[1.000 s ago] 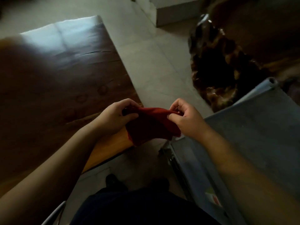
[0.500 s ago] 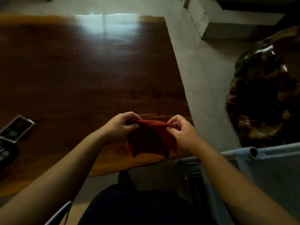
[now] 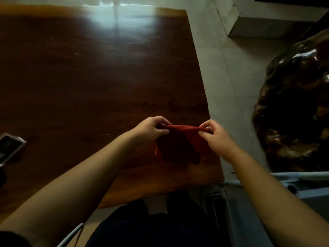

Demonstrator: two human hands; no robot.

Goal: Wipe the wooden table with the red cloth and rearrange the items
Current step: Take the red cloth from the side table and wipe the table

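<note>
A red cloth (image 3: 179, 143) hangs folded between both hands, just above the near right corner of the dark wooden table (image 3: 92, 72). My left hand (image 3: 151, 129) pinches its upper left edge. My right hand (image 3: 215, 138) pinches the upper right edge. The top edge is stretched nearly straight between the fingers, and the rest droops toward the tabletop. A dark flat device (image 3: 9, 148) lies at the table's left edge, partly cut off by the frame.
A large glossy dark root-like carving (image 3: 293, 111) stands on the tiled floor (image 3: 229, 82) to the right. A pale blue-grey chair or frame (image 3: 267, 207) sits at the lower right. A white block (image 3: 263, 24) stands at the far right. My dark-clothed legs are below the table's edge.
The view has swung left, bringing more of the table and the dark device into sight. Both hands have carried the cloth from beside the table's corner to above it, pulling its top edge wider.
</note>
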